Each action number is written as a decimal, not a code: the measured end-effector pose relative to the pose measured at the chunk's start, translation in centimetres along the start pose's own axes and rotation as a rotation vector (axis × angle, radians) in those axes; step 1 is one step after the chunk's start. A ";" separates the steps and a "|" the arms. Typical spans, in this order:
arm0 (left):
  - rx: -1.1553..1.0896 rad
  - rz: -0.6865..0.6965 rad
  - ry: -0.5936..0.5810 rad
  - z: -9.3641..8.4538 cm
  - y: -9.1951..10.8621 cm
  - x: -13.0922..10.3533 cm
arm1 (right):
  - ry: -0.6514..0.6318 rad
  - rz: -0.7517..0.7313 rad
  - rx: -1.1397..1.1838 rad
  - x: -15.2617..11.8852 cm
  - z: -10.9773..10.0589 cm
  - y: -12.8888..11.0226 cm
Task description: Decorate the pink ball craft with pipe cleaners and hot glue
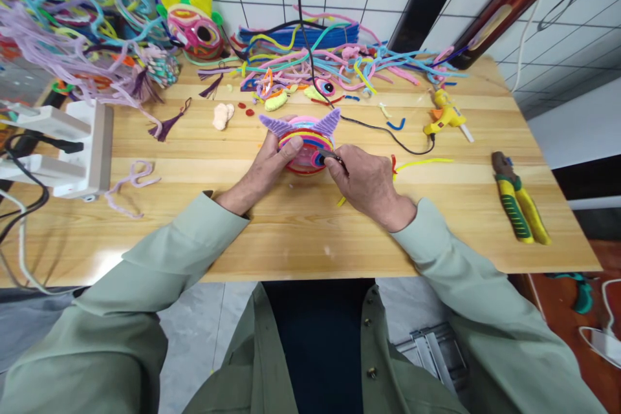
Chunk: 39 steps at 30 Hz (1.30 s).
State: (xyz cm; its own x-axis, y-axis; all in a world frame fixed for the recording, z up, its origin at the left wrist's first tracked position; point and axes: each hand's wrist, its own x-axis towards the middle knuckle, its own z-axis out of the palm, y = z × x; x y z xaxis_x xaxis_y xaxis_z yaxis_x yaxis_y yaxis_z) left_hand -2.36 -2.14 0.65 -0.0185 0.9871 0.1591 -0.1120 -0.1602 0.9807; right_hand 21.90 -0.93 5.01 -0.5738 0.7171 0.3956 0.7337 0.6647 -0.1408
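Jacket [388, 369] nearest, then bench [291, 242]. Pinching the toy [301, 158] mid-bench in left hand [264, 165], gripping a tool [332, 154] in right hand [366, 181], tip by the eye [317, 159]. Looks like eye work; probably needs a steady hold next.

we count one left hand [269, 165] and one right hand [363, 181], two horned figures [306, 156], one slim dark tool [332, 154], one yellow glue gun [446, 113], one pair of pliers [517, 200] on the tabletop [286, 239], one black phone [425, 6], one red flask [504, 10] and two red discs [249, 112]; the fuzzy stems [92, 26] are too many to number.
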 end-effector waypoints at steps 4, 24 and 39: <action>0.008 -0.027 0.013 0.5 0.7 -0.1 | -0.031 0.018 0.000 0.0 -0.1 -0.2; 0.030 -0.011 0.020 0.8 1.2 -0.1 | -0.018 0.009 -0.008 0.0 0.2 -0.4; 0.056 0.030 0.037 0.7 0.7 0.0 | -0.024 0.012 0.003 0.1 0.2 -0.3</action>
State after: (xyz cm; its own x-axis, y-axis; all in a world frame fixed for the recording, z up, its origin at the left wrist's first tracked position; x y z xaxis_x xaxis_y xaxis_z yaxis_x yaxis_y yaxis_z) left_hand -1.70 -2.24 1.38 -0.0580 0.9810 0.1853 -0.0547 -0.1884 0.9806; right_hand 21.55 -1.04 4.86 -0.5738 0.7295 0.3723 0.7392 0.6570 -0.1479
